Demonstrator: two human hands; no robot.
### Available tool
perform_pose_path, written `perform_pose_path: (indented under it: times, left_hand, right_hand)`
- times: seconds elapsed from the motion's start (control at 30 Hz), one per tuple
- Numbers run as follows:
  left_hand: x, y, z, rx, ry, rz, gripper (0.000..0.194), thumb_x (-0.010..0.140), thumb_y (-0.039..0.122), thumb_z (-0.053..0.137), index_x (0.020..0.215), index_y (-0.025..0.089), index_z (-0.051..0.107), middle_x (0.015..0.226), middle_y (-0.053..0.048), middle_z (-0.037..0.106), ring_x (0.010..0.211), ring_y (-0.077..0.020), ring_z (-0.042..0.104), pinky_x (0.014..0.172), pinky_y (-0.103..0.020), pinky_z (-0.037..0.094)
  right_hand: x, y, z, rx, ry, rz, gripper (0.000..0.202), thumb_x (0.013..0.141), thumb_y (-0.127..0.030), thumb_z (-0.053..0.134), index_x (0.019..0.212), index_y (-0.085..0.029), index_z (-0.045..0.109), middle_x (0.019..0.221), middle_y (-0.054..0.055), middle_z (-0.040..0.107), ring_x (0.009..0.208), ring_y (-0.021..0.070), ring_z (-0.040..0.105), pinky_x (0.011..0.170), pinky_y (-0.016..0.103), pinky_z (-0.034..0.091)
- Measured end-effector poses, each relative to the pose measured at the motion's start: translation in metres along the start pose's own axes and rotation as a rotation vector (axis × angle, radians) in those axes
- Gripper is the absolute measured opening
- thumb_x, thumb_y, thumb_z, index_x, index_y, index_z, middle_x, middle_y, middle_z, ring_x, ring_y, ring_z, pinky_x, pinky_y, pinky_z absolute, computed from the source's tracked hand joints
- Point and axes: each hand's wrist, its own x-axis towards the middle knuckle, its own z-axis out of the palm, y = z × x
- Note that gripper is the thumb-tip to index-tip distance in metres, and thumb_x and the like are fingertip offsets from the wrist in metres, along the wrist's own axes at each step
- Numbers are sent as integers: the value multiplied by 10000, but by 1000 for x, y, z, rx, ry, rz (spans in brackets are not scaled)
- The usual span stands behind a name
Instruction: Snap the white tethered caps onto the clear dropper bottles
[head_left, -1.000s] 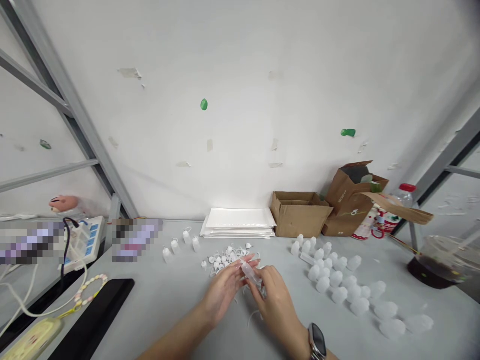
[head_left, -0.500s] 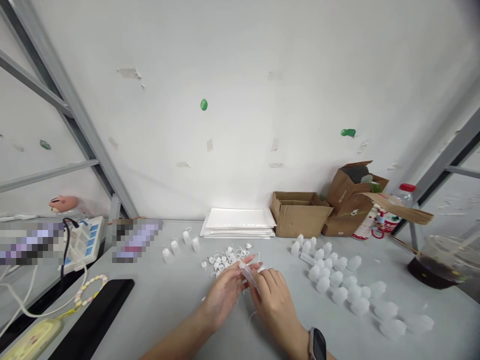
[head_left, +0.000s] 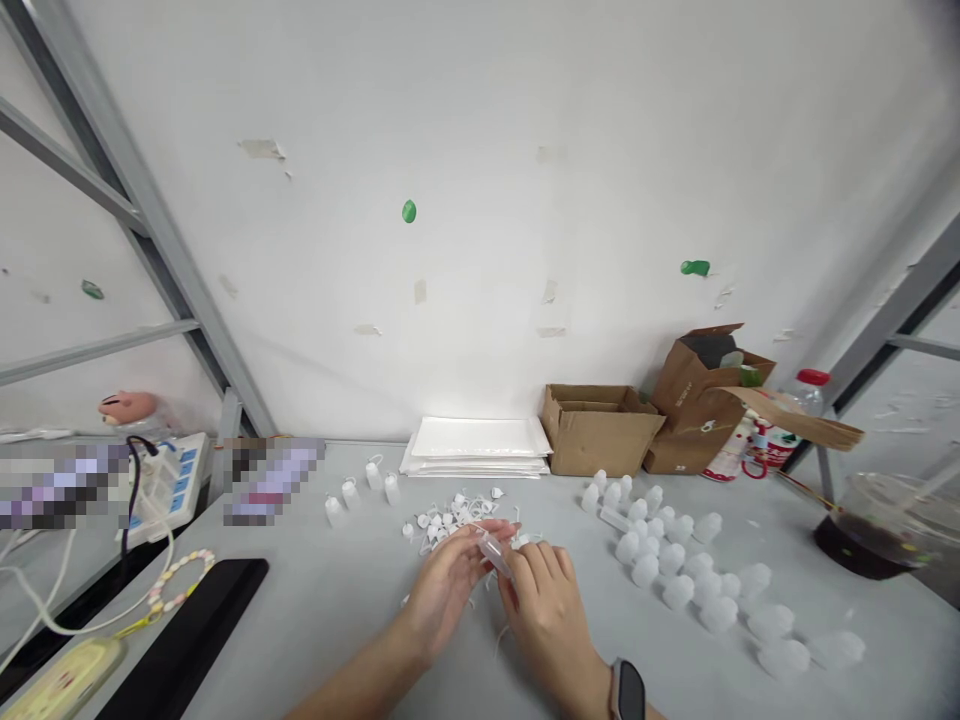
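A small translucent tube [head_left: 495,553] is held at the middle of the desk, tilted down to the right. My left hand [head_left: 448,590] has its fingers around the tube's upper end, where something white shows. The fingers of my right hand [head_left: 541,600] close on the lower end. Behind my hands lies a pile of small white caps with loops [head_left: 459,515]. Several capped white bottles [head_left: 373,474] stand to the left of the pile. Many translucent bottles [head_left: 673,557] are spread over the right side of the desk.
White sheets [head_left: 480,440], a cardboard box [head_left: 600,440] and a brown paper bag [head_left: 694,410] stand along the wall. A cup of dark drink [head_left: 862,540] sits far right. At left are a power strip [head_left: 180,485] and a long black object [head_left: 195,630].
The hands stay nearly in place on the tube. The right hand and its watch have shifted slightly left, and the tube is turned a little.
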Motion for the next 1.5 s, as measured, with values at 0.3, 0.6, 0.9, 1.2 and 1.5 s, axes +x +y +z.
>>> perform_pose_path:
  times: [0.3,0.6,0.9,1.2,1.5]
  left_hand:
    - [4,1,-5,-108,-19,-150,353,826,214,404,1081,101,620,1118,-114,649,1172,-249,478,1033,-386,259]
    - [3,-2,-5,-155,-85,-142,375,803,180,413,1128,141,597,1157,-86,629,1204,-234,448,1049,-389,236]
    - [0,4,-2,-71,-26,-115,323,841,205,412,1048,109,640,1100,-109,659,1168,-244,486,1038,-381,262]
    - [5,-1,-8,-169,-71,-187,366,834,199,377,1098,105,613,1138,-99,640,1205,-225,448,1054,-365,240]
    - [6,-2,-12,-209,-140,-182,379,809,185,396,1113,101,606,1187,-105,608,1229,-227,417,1068,-366,214]
  right_hand:
    - [-1,-2,-2,-57,-7,-28,241,853,-56,364,855,-153,584,652,33,513,646,172,413,653,312,280]
    - [3,0,-2,-40,19,46,204,863,-99,391,779,-148,572,640,32,516,642,167,407,649,306,280]
    - [-2,-2,-4,-52,4,-7,224,857,-79,399,934,-158,595,668,31,537,686,170,446,707,323,289]
    - [-1,-3,-3,-59,30,45,215,847,-82,392,748,-164,565,621,18,496,637,163,408,683,318,283]
    - [4,-5,-6,7,14,103,208,863,-114,399,760,-168,571,617,18,505,625,165,417,654,315,277]
